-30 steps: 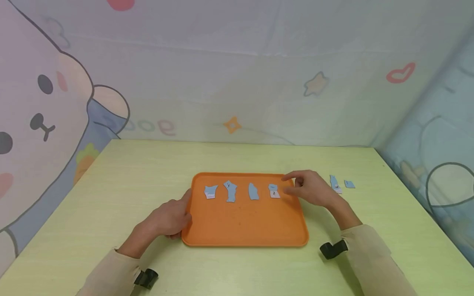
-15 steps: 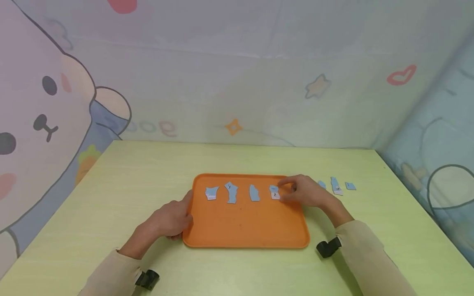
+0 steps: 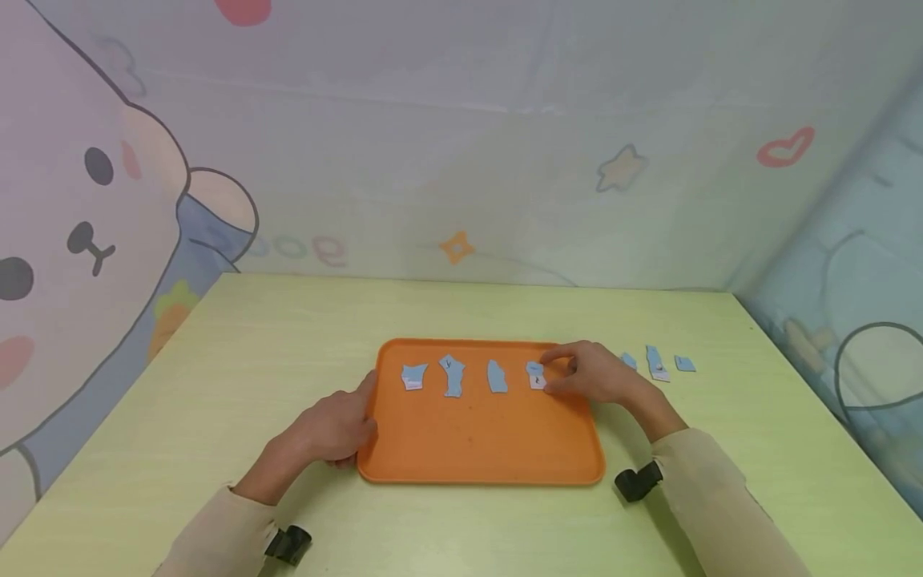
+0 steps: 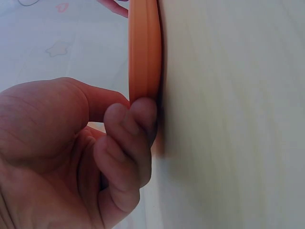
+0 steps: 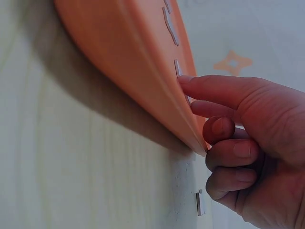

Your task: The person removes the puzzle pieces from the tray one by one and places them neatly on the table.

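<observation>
An orange tray (image 3: 481,441) lies on the table, and my left hand (image 3: 335,425) grips its left rim. In the left wrist view, curled fingers (image 4: 126,152) hold the tray's edge. Several flat blue-and-white puzzle pieces form a row in the tray's upper part. At the right end of that row, my right hand (image 3: 594,373) pinches a puzzle piece (image 3: 536,377) between thumb and index finger, with the piece on the tray. The other pieces in the row are a short one (image 3: 414,377), a long numbered one (image 3: 453,377) and a plain blue one (image 3: 497,377).
Right of the tray, on the pale yellow-green table (image 3: 238,353), lie a narrow puzzle piece (image 3: 657,365), a small one (image 3: 684,364) and one partly hidden behind my right hand (image 3: 629,361). A printed cloth (image 3: 505,160) hangs behind the table.
My right hand has moved slightly left and down, and its thumb and index finger now reach the rightmost piece in the tray. My left hand keeps its grip on the rim.
</observation>
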`<action>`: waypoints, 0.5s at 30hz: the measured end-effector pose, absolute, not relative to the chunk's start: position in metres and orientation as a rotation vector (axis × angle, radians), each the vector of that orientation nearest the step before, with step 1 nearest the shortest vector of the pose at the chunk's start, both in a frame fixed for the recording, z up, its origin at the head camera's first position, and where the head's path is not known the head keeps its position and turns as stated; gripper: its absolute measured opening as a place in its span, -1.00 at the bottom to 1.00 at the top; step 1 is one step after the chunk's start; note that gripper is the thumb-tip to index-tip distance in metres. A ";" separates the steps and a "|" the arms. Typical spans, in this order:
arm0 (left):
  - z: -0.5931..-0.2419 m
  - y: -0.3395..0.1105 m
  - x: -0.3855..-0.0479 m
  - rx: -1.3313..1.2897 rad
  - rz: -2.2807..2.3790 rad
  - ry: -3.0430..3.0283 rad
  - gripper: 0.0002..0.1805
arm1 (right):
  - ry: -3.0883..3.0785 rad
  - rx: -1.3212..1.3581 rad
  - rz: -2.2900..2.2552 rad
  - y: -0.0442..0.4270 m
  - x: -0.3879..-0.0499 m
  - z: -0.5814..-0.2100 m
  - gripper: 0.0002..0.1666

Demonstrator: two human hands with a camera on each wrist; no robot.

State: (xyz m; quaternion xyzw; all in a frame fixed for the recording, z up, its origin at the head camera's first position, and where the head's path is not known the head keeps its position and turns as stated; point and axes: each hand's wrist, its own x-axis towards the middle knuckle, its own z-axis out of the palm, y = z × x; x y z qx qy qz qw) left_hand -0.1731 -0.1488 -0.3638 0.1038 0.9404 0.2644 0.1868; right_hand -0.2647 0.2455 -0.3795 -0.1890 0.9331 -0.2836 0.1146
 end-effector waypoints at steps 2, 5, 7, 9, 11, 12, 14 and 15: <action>-0.364 -0.149 -0.173 0.296 0.745 2.648 -0.18 | 2.744 -0.561 -0.820 0.245 -0.264 -0.379 -0.51; -0.364 -0.149 -0.174 0.303 0.741 2.653 -0.19 | 2.759 -0.574 -0.797 0.245 -0.264 -0.379 -0.54; -0.364 -0.149 -0.173 0.303 0.735 2.658 -0.19 | 2.758 -0.575 -0.798 0.245 -0.264 -0.378 -0.55; -0.363 -0.148 -0.173 0.302 0.733 2.661 -0.19 | 2.759 -0.580 -0.797 0.245 -0.264 -0.378 -0.55; -0.363 -0.148 -0.173 0.300 0.732 2.663 -0.19 | 2.757 -0.583 -0.803 0.245 -0.264 -0.379 -0.56; -0.363 -0.149 -0.172 0.300 0.733 2.663 -0.19 | 2.758 -0.586 -0.805 0.245 -0.264 -0.379 -0.56; -0.363 -0.148 -0.172 0.304 0.741 2.662 -0.19 | 2.763 -0.595 -0.801 0.245 -0.264 -0.380 -0.57; -0.363 -0.148 -0.172 0.304 0.742 2.661 -0.19 | 2.765 -0.599 -0.800 0.245 -0.264 -0.380 -0.57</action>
